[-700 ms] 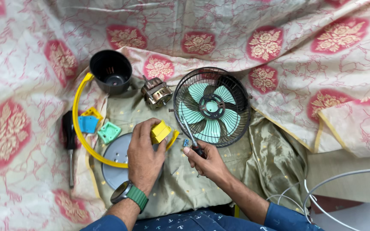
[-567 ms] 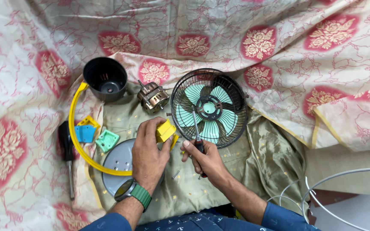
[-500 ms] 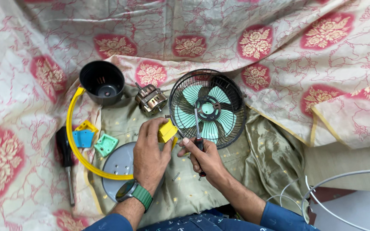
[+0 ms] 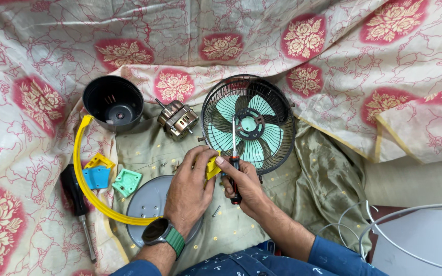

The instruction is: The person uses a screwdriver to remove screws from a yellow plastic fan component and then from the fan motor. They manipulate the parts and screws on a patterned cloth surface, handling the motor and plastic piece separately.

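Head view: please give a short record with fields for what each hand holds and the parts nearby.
left hand: left hand grips a yellow plastic part
right hand: right hand holds a screwdriver, tip up, over the fan
fan: fan guard with teal blades, lying flat
other parts: motor; black cup housing; yellow ring; grey disc
surface: floral cloth

Yellow part point(image 4: 212, 167) gripped by left hand point(image 4: 190, 191); screwdriver point(image 4: 234, 164) held in right hand point(image 4: 245, 185), tip twd fan cage point(image 4: 248, 124).

A home: flowered bedsheet point(image 4: 333, 46) spread under loose fan parts point(image 4: 177, 120).
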